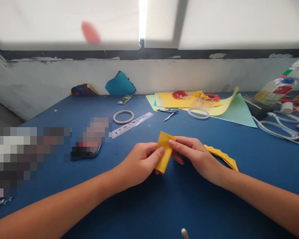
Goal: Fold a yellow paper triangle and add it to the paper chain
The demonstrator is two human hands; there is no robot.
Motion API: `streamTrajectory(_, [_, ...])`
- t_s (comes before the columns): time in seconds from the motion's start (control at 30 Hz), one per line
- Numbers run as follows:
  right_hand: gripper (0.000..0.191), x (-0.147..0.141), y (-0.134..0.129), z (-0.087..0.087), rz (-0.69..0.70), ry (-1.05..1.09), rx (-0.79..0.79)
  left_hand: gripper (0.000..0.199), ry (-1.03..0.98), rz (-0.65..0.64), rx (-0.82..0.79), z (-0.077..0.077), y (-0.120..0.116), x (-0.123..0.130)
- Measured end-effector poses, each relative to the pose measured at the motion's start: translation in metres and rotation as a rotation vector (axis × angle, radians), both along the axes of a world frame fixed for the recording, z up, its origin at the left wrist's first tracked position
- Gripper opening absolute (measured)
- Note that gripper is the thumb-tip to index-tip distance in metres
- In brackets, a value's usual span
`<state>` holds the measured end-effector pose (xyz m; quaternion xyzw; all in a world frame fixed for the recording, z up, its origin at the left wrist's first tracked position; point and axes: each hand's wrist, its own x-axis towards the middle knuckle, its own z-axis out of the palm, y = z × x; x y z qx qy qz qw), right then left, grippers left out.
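Observation:
A folded piece of yellow paper is held up over the blue table, tilted, between both hands. My left hand pinches its left side, thumb on the front face and fingers behind. At its upper right edge, my right hand grips with the thumb near the corner; the other fingers are partly hidden behind the paper. Just beyond my right wrist lies a row of folded yellow paper pieces, partly covered by the forearm.
On the blue table lie a clear stencil ruler, a tape roll, another ring-shaped roll and a compass. Coloured paper sheets spread at the back. White cable and a bottle stand right; a phone lies left.

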<state>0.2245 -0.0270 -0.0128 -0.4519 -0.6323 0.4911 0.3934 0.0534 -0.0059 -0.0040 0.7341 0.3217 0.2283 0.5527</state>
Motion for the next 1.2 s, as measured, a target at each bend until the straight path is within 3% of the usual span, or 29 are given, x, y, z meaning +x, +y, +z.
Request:
streamTrajectory(0.33, [0.042, -0.002, 0.000, -0.007, -0.017, 0.102, -0.074, 0.029, 0.001, -0.079, -0.142, 0.002, 0.004, -0.003])
streamTrajectory(0.57, [0.035, -0.004, -0.002, -0.007, 0.094, 0.064, -0.081, 0.031, -0.114, 0.031, -0.052, -0.003, 0.000, -0.001])
streamTrajectory(0.97, [0.028, -0.002, -0.003, -0.007, 0.175, 0.024, -0.028, 0.033, -0.206, 0.048, -0.092, 0.000, -0.003, 0.004])
streamTrajectory(1.07, [0.033, -0.001, -0.002, -0.007, 0.245, -0.068, -0.013, 0.031, -0.245, 0.070, -0.113, -0.002, -0.005, 0.006])
streamTrajectory(1.2, [0.041, -0.001, -0.001, -0.008, 0.222, -0.186, 0.061, 0.030, -0.170, 0.152, -0.040, -0.004, -0.006, 0.006])
